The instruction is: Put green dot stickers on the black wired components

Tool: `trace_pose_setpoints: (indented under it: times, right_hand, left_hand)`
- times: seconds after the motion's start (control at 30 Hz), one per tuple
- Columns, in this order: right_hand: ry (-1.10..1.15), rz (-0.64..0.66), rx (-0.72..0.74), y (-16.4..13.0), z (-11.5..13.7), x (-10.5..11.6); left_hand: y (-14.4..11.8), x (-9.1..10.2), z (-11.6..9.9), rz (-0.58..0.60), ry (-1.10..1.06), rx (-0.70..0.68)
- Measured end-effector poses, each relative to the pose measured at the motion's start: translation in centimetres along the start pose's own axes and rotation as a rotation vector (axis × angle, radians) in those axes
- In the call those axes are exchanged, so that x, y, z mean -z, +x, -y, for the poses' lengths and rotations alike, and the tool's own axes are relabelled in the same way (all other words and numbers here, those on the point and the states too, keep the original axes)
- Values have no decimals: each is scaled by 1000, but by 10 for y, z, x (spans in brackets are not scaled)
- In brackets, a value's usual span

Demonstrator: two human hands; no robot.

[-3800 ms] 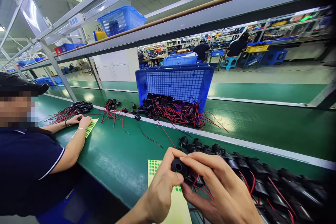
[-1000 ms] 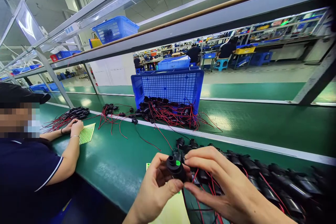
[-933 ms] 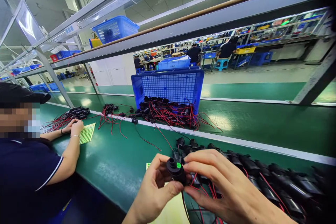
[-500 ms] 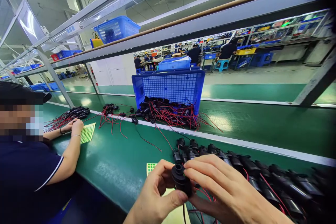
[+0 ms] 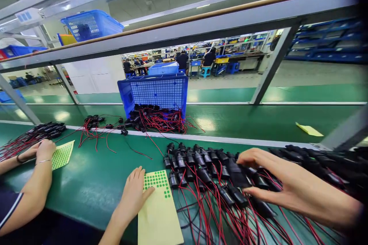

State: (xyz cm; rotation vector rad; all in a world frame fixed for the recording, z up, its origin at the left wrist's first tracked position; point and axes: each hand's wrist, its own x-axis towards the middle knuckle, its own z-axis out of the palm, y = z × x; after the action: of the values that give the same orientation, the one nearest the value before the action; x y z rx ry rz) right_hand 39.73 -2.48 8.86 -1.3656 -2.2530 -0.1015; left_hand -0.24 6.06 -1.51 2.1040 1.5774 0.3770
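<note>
My left hand (image 5: pixel 133 195) lies flat on the left edge of a pale yellow sheet (image 5: pixel 161 218) with green round stickers on its upper part. Its fingers are stretched out, and the thumb rests on the dots. On the right, my right hand (image 5: pixel 276 183) reaches over rows of black cylindrical parts (image 5: pixel 198 157), like small pumps, with red and black wires. Thumb and fingers are apart, on either side of one black part (image 5: pixel 239 174) in the row; a firm grip on it does not show. Many wires (image 5: pixel 212 214) trail toward the bench's front edge.
A blue crate (image 5: pixel 155 92) tipped on its side spills wired black parts at the back. At left, a co-worker's hands (image 5: pixel 43 151) are beside another sticker sheet (image 5: pixel 63 155) and a pile of parts (image 5: pixel 46 132). A metal shelf rail (image 5: pixel 178 30) crosses above the bench.
Both hands held one black part in front of me; they have since separated. My left hand has gone down to the sticker sheet, my right to the rows. The view has swung right.
</note>
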Motion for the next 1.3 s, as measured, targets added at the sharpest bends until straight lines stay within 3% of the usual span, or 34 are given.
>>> trace_pose_setpoints:
  times: [0.1,0.3,0.5,0.57,0.63,0.77,0.87,1.0,1.2,1.3]
  right_hand:
    - [-114,126,-14,-18,-24,-22]
    - [-155,125,63,-17,-56,-86]
    - [-176,-5,144,-9,-70,-96]
    - [-191,-55,152,-2,-51,-91]
    - [-179,-104,165,9,-14,-85]
    - [106,-279,230,34,77,-83]
    - [215,-331,228,45,115,-94]
    - [265,-335,187,48,123,-105]
    - [332,-304,173,46,121,-102]
    - [314,-242,165,45,120,-106]
  left_hand:
    - [8,-8,11,-13,-26,12]
    - [17,-4,15,-13,-249,42]
    - [1,14,1,91,-697,58]
    - [-7,19,-13,127,-824,41]
    - [-13,23,-30,165,-914,20]
    - [-24,25,-60,207,-998,-26]
    - [-34,26,-76,212,-1012,-76]
    - [-46,30,-86,158,-937,-110]
    - [-50,29,-89,-59,-615,-243]
    - [-49,25,-88,-50,-611,-220]
